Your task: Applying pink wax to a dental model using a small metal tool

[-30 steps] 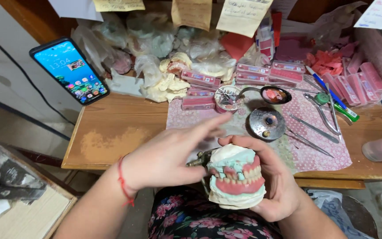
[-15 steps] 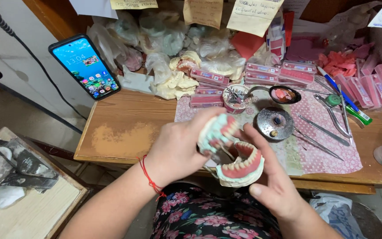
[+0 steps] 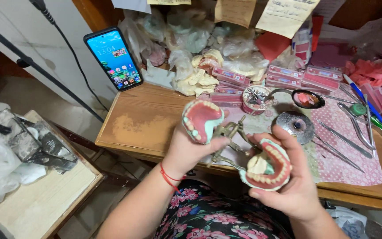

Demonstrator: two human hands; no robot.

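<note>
My left hand (image 3: 186,150) grips the upper half of a denture model (image 3: 202,119), pink wax gums with white teeth on a pale green base, swung open and facing me. Cupped in my right hand (image 3: 295,186) is the lower half (image 3: 268,166), teeth upward. A metal hinged articulator frame (image 3: 228,137) joins the two halves between my hands. Both hands hover over the front edge of the wooden table (image 3: 142,124), above my floral-clothed lap.
A phone (image 3: 113,57) leans at the back left. Plaster casts in bags (image 3: 200,73), pink tooth-strip boxes (image 3: 306,77), a small tin (image 3: 255,99), a spoon with pink wax (image 3: 306,98), a round metal burner (image 3: 295,126) and metal hand tools (image 3: 345,141) lie on a patterned cloth. A low side table (image 3: 40,194) stands left.
The denture model was closed in both hands a second ago. My left hand has since swung the upper half up and left, opening the hinge wide.
</note>
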